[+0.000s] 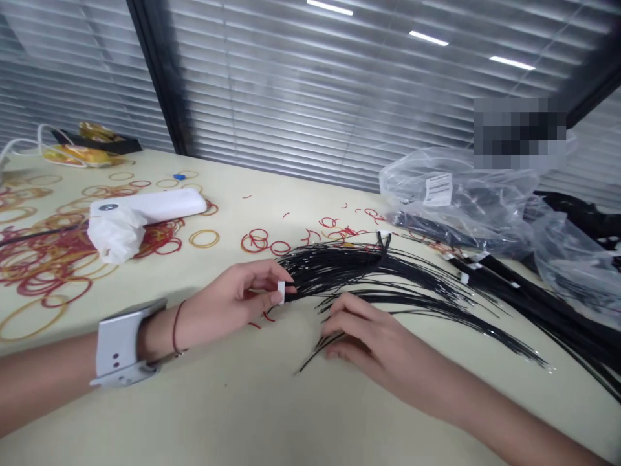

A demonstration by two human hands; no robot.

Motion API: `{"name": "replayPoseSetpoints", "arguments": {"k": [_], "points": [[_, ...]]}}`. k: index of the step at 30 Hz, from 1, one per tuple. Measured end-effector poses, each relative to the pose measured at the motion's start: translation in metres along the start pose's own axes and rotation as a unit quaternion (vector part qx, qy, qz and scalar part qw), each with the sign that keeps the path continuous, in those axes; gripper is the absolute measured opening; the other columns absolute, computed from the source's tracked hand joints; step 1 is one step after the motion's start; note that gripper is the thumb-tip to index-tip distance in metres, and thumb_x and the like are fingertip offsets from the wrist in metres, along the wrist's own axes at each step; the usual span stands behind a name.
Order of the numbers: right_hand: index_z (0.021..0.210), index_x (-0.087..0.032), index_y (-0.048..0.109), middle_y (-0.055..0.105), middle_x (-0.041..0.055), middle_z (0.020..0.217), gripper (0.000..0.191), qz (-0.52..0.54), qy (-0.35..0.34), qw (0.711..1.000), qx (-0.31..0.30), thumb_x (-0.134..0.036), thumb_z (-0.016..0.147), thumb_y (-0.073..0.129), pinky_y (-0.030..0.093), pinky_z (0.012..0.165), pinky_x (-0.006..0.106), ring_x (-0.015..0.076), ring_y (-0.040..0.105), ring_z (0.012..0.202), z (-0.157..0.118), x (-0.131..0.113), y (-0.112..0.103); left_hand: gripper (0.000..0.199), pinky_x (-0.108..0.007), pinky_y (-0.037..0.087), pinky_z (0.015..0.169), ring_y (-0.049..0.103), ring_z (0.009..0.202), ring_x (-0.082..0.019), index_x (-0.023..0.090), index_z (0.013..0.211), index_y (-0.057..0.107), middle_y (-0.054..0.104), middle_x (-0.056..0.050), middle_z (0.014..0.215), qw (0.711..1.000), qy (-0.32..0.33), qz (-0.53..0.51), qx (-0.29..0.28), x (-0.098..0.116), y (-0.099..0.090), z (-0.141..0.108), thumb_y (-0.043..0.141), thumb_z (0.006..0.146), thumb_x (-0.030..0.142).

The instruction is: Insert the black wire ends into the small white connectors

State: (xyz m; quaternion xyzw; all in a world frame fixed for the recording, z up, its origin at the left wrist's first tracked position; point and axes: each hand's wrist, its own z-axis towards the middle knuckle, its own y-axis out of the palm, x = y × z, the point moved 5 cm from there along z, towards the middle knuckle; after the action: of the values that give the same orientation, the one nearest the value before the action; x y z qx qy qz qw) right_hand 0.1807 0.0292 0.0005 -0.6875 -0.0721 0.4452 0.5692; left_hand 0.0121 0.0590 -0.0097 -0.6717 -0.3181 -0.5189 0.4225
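My left hand point(250, 294), with a grey watch on its wrist, pinches a black cable by a small white piece point(281, 292), a connector or a tag. My right hand point(356, 333) has its fingers curled round a few thin black cables point(313, 358), whose ends stick out to the left below the fingers. Behind both hands a fanned-out bundle of black cables point(334, 265) lies on the table, many with bare silvery ends pointing right. What lies inside the right palm is hidden.
Red and yellow rubber bands point(48, 259) are strewn over the left of the table point(194, 414). A white device point(169, 204) and a crumpled white tissue or bag point(116, 236) lie among them. Clear plastic bags point(466, 194) and thicker black cables point(543, 298) occupy the right side.
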Motion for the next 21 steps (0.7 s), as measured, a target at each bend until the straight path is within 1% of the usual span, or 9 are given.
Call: {"name": "replayPoseSetpoints", "arguments": {"k": [2, 5, 9, 12, 15, 18, 21], "points": [[0.079, -0.020, 0.052, 0.045, 0.0003, 0.085, 0.013, -0.009, 0.000, 1.000, 0.000, -0.023, 0.085, 0.041, 0.040, 0.075, 0.023, 0.0091, 0.047, 0.082, 0.001, -0.001, -0.003, 0.017, -0.017, 0.046, 0.052, 0.052, 0.066, -0.010, 0.016, 0.090, 0.051, 0.057, -0.004, 0.083, 1.000, -0.005, -0.011, -0.001, -0.001, 0.000, 0.000, 0.052, 0.077, 0.027], [0.078, -0.018, 0.050, 0.045, 0.0020, 0.086, 0.013, -0.032, -0.006, 0.999, 0.007, -0.019, 0.085, 0.040, 0.039, 0.077, 0.025, 0.0108, 0.045, 0.086, 0.000, -0.003, -0.004, 0.019, -0.019, 0.049, 0.053, 0.054, 0.068, -0.011, 0.018, 0.092, 0.051, 0.057, -0.004, 0.085, 1.000, -0.015, -0.017, 0.001, -0.003, -0.001, 0.001, 0.053, 0.076, 0.028], [0.076, -0.016, 0.047, 0.044, 0.0043, 0.087, 0.011, -0.097, -0.023, 0.995, 0.012, -0.009, 0.081, 0.040, 0.038, 0.077, 0.029, 0.0138, 0.042, 0.086, -0.002, -0.004, 0.001, 0.020, -0.019, 0.049, 0.050, 0.053, 0.066, -0.011, 0.017, 0.092, 0.050, 0.056, -0.005, 0.084, 1.000, -0.011, -0.016, -0.002, -0.002, 0.000, 0.001, 0.054, 0.076, 0.028], [0.075, -0.016, 0.043, 0.044, 0.0050, 0.086, 0.017, -0.129, -0.039, 0.990, 0.045, 0.000, 0.075, 0.037, 0.037, 0.072, 0.029, 0.0142, 0.041, 0.083, -0.003, -0.003, 0.003, 0.020, -0.018, 0.050, 0.050, 0.052, 0.065, -0.010, 0.017, 0.092, 0.050, 0.055, -0.005, 0.083, 1.000, -0.012, -0.018, 0.000, -0.001, 0.000, 0.001, 0.053, 0.076, 0.028], [0.078, -0.016, 0.040, 0.045, 0.0042, 0.085, 0.020, -0.097, -0.025, 0.992, 0.078, 0.003, 0.072, 0.034, 0.037, 0.067, 0.025, 0.0121, 0.041, 0.077, -0.002, 0.001, 0.002, 0.019, -0.017, 0.049, 0.051, 0.052, 0.064, -0.010, 0.017, 0.092, 0.050, 0.055, -0.004, 0.082, 1.000, -0.018, -0.013, -0.003, -0.001, 0.000, 0.000, 0.053, 0.076, 0.027], [0.079, -0.017, 0.039, 0.047, 0.0018, 0.079, 0.014, -0.033, 0.006, 0.994, 0.100, -0.004, 0.078, 0.034, 0.036, 0.061, 0.023, 0.0100, 0.042, 0.070, 0.002, 0.007, 0.001, 0.017, -0.016, 0.048, 0.051, 0.053, 0.066, -0.010, 0.018, 0.091, 0.051, 0.056, -0.004, 0.080, 1.000, -0.022, -0.002, -0.010, 0.001, 0.001, -0.001, 0.053, 0.076, 0.026], [0.079, -0.017, 0.044, 0.048, 0.0014, 0.079, 0.012, 0.000, 0.013, 0.991, 0.130, -0.011, 0.083, 0.035, 0.037, 0.064, 0.024, 0.0102, 0.045, 0.073, 0.006, 0.010, 0.000, 0.018, -0.017, 0.047, 0.052, 0.054, 0.067, -0.011, 0.018, 0.091, 0.052, 0.058, -0.004, 0.084, 0.999, -0.030, -0.001, -0.014, 0.001, 0.002, -0.001, 0.055, 0.075, 0.027]]}}
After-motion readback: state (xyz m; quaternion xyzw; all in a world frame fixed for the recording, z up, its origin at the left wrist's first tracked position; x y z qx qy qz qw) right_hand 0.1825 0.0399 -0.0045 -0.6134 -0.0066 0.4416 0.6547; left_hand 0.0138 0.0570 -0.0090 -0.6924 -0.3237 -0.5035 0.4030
